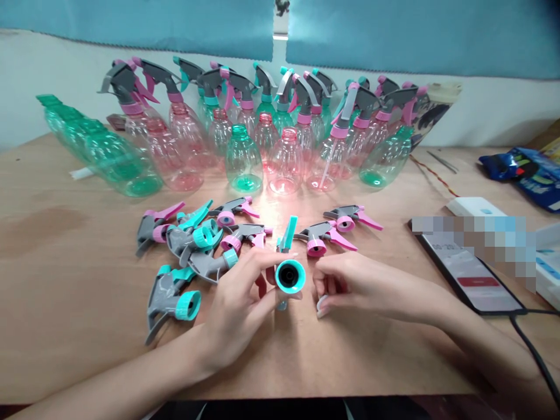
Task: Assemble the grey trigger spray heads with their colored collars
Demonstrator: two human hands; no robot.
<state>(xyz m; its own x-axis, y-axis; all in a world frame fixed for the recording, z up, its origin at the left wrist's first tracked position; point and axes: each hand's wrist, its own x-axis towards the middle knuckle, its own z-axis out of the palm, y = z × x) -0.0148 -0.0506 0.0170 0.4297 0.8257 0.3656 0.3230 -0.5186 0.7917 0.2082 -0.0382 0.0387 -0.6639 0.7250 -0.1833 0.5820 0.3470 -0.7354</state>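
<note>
My left hand (249,297) is closed around a trigger spray head (287,233) with a teal collar and teal trigger. The collar's open end faces me, showing a dark inside. Just to its right, apart from it, my right hand (343,286) is closed in a pinch. A small whitish piece (322,301), perhaps a thin disc, shows between its thumb and fingers. Grey-and-teal spray heads (172,300) lie left of my left hand. Grey-and-pink ones (321,238) rest beyond my hands.
Behind stand several pink bottles (286,163) and green bottles (244,160), some fitted with spray heads. More green bottles (118,157) stand at the left. A phone (470,271) with a cable, a white box (476,207) and a blue packet (534,181) lie on the right.
</note>
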